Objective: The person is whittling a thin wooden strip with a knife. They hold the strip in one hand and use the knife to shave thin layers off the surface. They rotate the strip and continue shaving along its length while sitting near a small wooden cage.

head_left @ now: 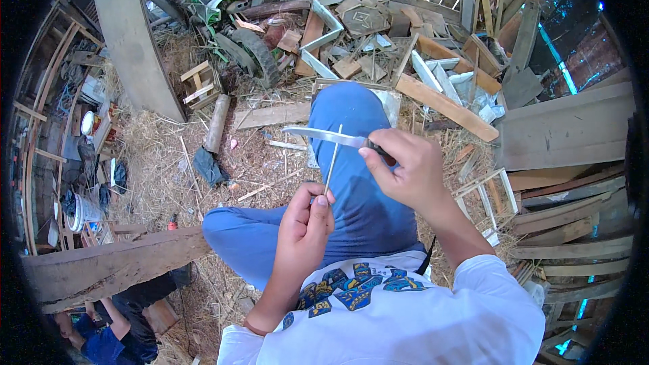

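Observation:
My left hand is closed round the lower end of a thin pale wooden stick, which points up and slightly right above my blue-trousered leg. My right hand grips the dark handle of a knife. Its long silvery blade extends left from my fist and crosses the upper part of the stick. Blade and stick appear to touch there. Both hands are in front of my raised knee, and my fingers hide most of the knife handle and the bottom of the stick.
Scrap boards and broken frames lie piled ahead and right, beside a tyre. A thick wooden beam runs at left. Below it another person in blue is partly visible. Straw and sticks cover the floor; white buckets stand far left.

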Motion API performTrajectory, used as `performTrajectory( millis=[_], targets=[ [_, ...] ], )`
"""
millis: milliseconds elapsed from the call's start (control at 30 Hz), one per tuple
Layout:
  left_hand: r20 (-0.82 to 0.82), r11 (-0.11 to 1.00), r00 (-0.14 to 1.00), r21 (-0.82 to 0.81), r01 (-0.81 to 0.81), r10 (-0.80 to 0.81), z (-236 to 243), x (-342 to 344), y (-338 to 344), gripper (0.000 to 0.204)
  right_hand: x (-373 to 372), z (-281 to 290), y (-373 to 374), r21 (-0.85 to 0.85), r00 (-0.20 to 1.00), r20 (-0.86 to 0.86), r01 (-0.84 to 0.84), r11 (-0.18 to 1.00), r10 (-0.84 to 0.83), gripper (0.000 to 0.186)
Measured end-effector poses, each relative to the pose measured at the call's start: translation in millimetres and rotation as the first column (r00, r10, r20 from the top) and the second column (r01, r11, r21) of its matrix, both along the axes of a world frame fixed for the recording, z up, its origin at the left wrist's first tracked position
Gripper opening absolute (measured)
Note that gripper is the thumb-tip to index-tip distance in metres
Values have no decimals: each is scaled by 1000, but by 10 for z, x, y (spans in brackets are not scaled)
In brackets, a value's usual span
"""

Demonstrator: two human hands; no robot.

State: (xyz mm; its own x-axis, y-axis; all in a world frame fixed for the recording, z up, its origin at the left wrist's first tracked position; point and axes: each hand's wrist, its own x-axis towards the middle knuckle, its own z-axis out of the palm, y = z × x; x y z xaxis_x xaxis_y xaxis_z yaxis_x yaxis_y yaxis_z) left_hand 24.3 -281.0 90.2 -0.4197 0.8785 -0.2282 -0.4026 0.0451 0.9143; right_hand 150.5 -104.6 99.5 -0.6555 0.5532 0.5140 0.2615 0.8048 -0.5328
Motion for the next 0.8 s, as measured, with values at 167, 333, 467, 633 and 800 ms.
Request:
performTrajectory(
  millis=[167,333,467,633,800],
  targets=[
    [2,1000,1000,-8,-6,6,6,1,-28,11,6,51,-92,103,983,101,-161,982,150,17],
    [-37,1000,999,-14,-4,3,-8,12,-48,11,43,105,-102,125,969,194,-178,976,152,16],
    [-74,1000,997,-23,-17,15,35,16,-26,10,31,32,57,108,998,62,-20,994,13,16],
    [-112,999,993,-22,-28,26,30,41,-39,9,62,89,-71,152,974,180,-164,975,135,18],
    [-181,998,982,-32,-60,53,-73,53,-3,9,82,115,-42,96,967,206,-174,980,151,16]
  ],
)
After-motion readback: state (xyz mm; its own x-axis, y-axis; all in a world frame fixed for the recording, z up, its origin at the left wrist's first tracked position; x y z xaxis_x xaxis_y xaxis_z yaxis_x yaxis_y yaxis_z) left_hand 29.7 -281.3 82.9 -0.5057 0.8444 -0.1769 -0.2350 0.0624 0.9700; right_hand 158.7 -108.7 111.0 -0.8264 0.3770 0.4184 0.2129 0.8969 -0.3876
